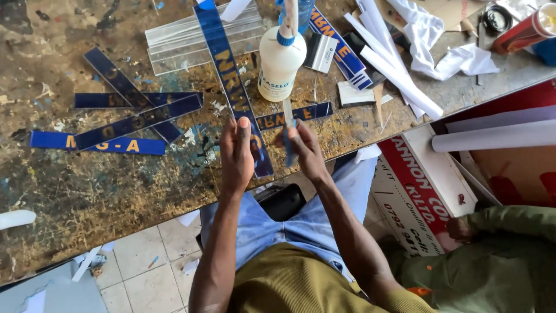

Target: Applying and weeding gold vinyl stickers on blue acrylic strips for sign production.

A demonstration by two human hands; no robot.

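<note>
Left hand (236,152): we see fingers closed w/ thumb up, resting on the long glossy dark-blue acrylic strip w/ gold lettering (230,75); can't tell if it truly grips or just presses it.
Right hand (304,149): fingers pinched shut round a thin narrow blue strip piece (288,142), held upright just above the bench edge.
Strip position: long strip runs from bench top edge down to its near edge, betw. our two hands.
Glue: white plastic squeeze bottle w/ blue cap (281,61), upright, just beyond right hand.
Other strips: flat dark-blue acrylic strips, crossed in a pile (136,113), left of us; smooth, shiny.
Clear stock: transparent ribbed plastic sheets (191,37) behind long strip.
White stuff: rolled white paper tubes (397,69), crumpled white cloth (431,37).
Surface: worn wooden workbench (87,185), rough, paint-stained, blue smears.
Room: pale tiled floor (145,261) w/ scraps; red-and-white sign board (423,185) leaning at right; another person's green sleeve (509,223) nearby.
</note>
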